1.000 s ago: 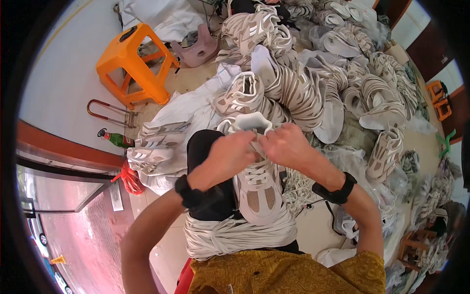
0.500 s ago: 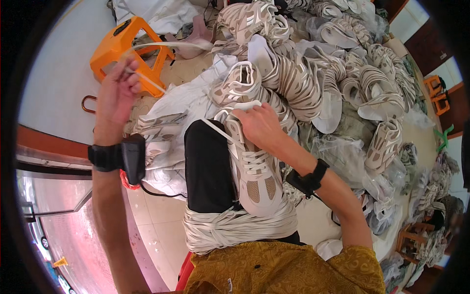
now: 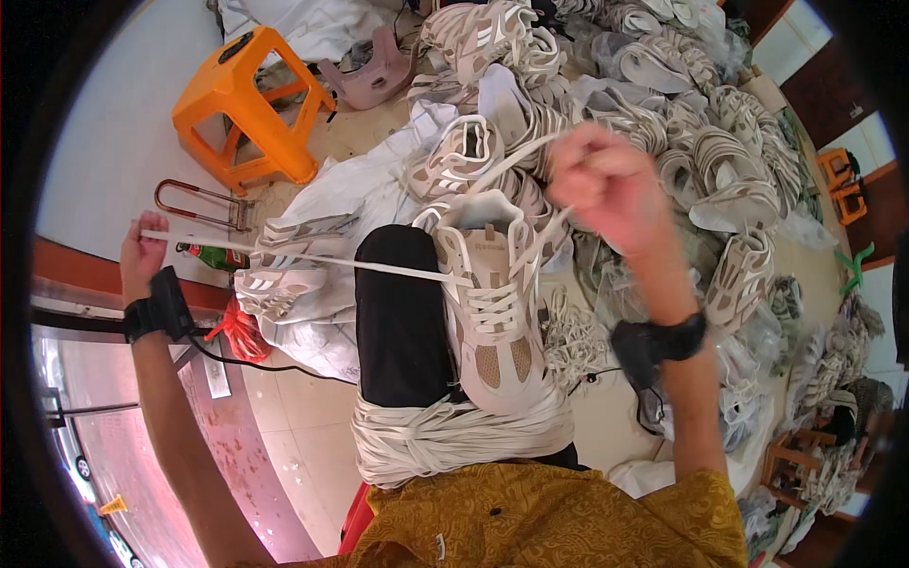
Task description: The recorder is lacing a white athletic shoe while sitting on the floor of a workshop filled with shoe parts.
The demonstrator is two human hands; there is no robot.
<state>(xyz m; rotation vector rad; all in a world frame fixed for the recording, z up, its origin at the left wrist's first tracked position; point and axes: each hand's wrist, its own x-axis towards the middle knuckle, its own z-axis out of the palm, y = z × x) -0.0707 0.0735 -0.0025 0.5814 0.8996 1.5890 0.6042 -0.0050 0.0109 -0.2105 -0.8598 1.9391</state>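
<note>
— L hand (image 3: 146, 248) & R hand (image 3: 601, 185): together?
— Neg., well apart. Beige shoe (image 3: 494, 322) sits betw. them, just R of blk trouser leg (image 3: 402, 331).
— Gripping?
— Each closed on off-white lace (image 3: 407, 273), stretched out L; R hand blurred.

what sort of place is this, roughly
Probably a small shoe workshop: shoe uppers lie in large heaps, a thick bundle of pale laces lies across the person's lap, and a partly laced shoe sits in front of them.
</note>
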